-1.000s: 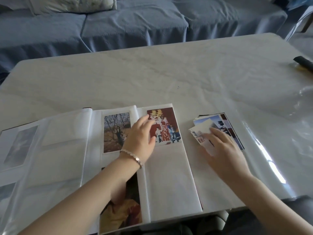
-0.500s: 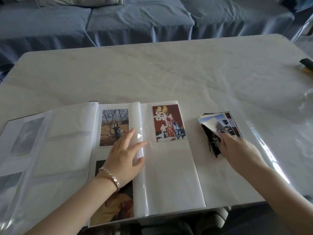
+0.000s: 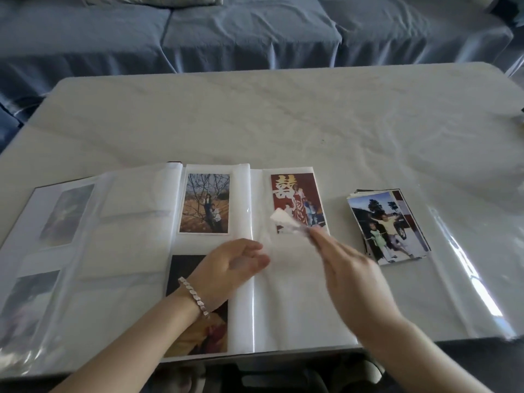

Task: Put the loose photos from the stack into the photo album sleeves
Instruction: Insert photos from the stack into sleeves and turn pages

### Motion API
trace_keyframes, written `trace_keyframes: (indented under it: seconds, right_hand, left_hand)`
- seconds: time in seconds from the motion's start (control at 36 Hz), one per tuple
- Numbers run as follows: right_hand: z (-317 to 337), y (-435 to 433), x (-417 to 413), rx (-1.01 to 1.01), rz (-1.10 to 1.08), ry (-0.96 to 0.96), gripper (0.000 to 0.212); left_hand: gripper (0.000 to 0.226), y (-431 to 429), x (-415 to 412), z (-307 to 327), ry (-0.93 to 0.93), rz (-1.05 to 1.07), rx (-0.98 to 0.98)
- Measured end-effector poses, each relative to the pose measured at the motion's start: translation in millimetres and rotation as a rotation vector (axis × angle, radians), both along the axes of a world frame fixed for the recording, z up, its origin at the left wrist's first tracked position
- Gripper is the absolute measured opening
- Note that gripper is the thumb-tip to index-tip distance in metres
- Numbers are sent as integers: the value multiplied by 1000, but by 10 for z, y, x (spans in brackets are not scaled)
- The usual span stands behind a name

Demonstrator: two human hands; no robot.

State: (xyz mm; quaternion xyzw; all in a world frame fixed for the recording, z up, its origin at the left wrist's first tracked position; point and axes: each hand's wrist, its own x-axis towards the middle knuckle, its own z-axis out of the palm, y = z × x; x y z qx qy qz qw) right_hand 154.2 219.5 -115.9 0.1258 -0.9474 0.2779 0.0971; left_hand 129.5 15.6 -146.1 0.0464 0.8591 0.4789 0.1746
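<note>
Head view, right hand [image 3: 350,275] pinching photo [image 3: 283,218] above album [image 3: 292,310], left hand [image 3: 231,265] relaxed beside

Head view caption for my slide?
Right hand holds a photo over the album, left hand by the empty sleeve.

**Photo held over the open album**

The album [image 3: 283,307] lies open at the near edge of the desk [image 3: 283,123]. The left hand [image 3: 226,268], a bracelet [image 3: 195,296] at its wrist, rests by the spine with its fingers loosely curved. The right hand [image 3: 348,273] pinches a blurred photo [image 3: 283,219] above the right page. The stack [image 3: 388,228] sits just right of the album. A blue sofa [image 3: 226,38] stands behind.
</note>
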Motion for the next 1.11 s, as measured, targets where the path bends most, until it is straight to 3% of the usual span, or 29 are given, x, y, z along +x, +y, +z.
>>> trace_keyframes:
  seconds: [0.06,0.08,0.19,0.25,0.36,0.47,0.56,0.67,0.94,1.11]
  right_hand:
    - [-44,-184,44,22,63,-37,46]
    - [-73,-259,56,37,98,-74,48]
    - [-183,-426,68,81,287,-238,49]
    - [-208,-420,64,112,341,-289,53]
    - [-233,-215,31,105,263,-361,57]
    - [-276,125,-51,167,97,-339,53]
    - [-301,292,-72,180,3,-363,49]
    - [-347,335,-27,182,5,-390,39]
    - [-350,292,-10,147,-11,-384,32]
    - [-359,286,4,146,-20,-372,28]
  left_hand:
    - [73,14,34,43,-49,17,146]
    - [73,19,43,56,-53,16,197]
    - [19,52,46,73,-59,133,191]
    - [9,40,18,32,-43,255,109]
    - [19,-11,-40,-2,52,444,26]
    - [30,-30,-58,29,183,497,-118]
    - [23,-18,-58,51,238,505,-208]
    - [20,24,-41,89,318,508,-288]
    - [21,19,-65,129,315,469,-368]
    - [42,-19,-109,218,373,447,-409]
